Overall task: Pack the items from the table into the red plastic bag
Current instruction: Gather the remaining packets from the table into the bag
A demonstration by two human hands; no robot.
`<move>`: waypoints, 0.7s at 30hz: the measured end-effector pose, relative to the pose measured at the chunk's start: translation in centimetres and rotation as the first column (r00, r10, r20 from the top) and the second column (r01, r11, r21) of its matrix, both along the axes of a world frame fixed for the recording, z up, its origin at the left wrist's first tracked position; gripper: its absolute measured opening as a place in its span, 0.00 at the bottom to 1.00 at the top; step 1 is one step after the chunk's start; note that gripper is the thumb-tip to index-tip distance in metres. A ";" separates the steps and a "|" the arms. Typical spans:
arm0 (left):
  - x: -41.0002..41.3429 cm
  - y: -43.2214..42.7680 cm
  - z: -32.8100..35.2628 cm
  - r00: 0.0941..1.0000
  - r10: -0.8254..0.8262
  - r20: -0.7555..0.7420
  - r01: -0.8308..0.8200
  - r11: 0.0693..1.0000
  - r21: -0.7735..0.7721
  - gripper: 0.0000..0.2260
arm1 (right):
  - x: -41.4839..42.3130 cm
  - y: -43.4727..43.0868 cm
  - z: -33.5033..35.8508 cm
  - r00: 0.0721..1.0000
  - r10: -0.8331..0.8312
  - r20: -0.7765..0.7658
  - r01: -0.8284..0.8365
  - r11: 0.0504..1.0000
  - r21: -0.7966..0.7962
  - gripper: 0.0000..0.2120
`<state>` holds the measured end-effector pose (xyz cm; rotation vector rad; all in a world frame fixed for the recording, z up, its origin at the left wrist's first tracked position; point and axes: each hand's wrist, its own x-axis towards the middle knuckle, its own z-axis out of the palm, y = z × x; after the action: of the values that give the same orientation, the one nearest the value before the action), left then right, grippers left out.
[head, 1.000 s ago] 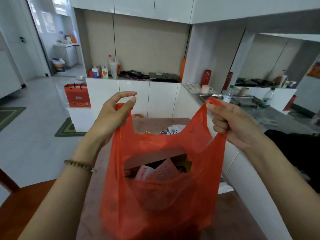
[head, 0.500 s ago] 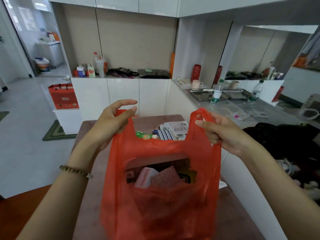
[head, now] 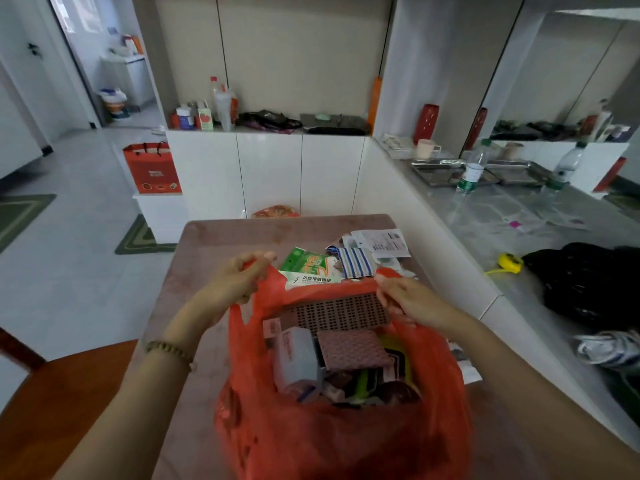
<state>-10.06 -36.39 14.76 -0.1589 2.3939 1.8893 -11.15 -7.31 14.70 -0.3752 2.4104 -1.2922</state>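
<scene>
Pinkish table [head: 214, 244] beside white cabinets [head: 270, 171].

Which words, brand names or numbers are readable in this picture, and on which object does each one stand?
"优德铝箔锡纸", roughly read: white and green box behind the red plastic bag.
Paper sheets: print too small.
Red gift bag: label blurred.
Water bottle: label unreadable.

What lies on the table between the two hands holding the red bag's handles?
In the head view, between the left hand and right hand lies a green-and-white packet, just behind the red bag.
</scene>
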 end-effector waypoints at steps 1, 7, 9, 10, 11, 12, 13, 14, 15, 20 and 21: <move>-0.2 -0.2 -0.7 0.999 -0.009 0.044 0.011 0.999 -0.046 0.13 | -0.1 -0.1 -0.7 0.998 0.053 0.040 -0.055 0.997 0.059 0.22; -2.1 -1.7 -2.5 0.998 -0.010 0.057 0.030 0.937 -0.349 0.14 | -1.6 0.1 -1.8 0.925 0.215 0.313 -0.325 0.874 0.362 0.25; -3.9 -2.9 -2.6 0.999 0.010 0.031 0.008 0.840 -0.543 0.19 | -3.4 0.7 -0.2 0.971 0.137 0.197 -0.205 0.901 0.381 0.26; -5.1 -3.6 -2.5 0.998 0.034 0.055 0.005 0.804 -0.595 0.23 | -4.6 1.1 0.5 0.984 0.095 0.153 -0.143 0.929 0.341 0.28; -6.2 -3.9 -2.1 0.995 0.053 0.086 0.013 0.777 -0.629 0.27 | -5.8 1.5 1.4 0.992 0.055 0.110 -0.084 0.955 0.283 0.29; -7.4 -4.0 -1.8 0.995 0.051 0.087 0.016 0.768 -0.640 0.31 | -7.1 1.7 2.0 0.998 0.015 0.068 -0.029 0.977 0.213 0.28; -8.7 -3.7 -1.3 0.998 0.027 0.049 0.011 0.760 -0.650 0.34 | -8.5 1.8 2.3 0.999 -0.025 0.028 0.021 0.990 0.137 0.26; -10.0 -2.8 -0.7 1.000 -0.007 0.018 0.017 0.764 -0.645 0.34 | -10.0 1.8 2.0 0.998 -0.063 -0.011 0.064 0.995 0.074 0.22; -11.3 -1.7 -0.2 0.999 -0.033 -0.009 0.021 0.784 -0.620 0.32 | -11.6 1.7 1.3 0.994 -0.106 -0.042 0.107 0.994 0.026 0.19; -18.7 4.2 -3.5 0.978 -0.172 0.121 0.204 0.919 -0.338 0.30 | -20.1 2.2 -6.6 0.941 -0.338 0.001 0.338 0.941 -0.008 0.19; -20.1 5.2 -5.0 0.964 -0.219 0.153 0.259 0.906 -0.336 0.30 | -21.4 2.4 -8.2 0.924 -0.382 0.026 0.381 0.924 0.022 0.25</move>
<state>-30.12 -31.22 9.81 0.0081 2.5180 1.3013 -32.54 -4.87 6.48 0.1301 2.5498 -1.4176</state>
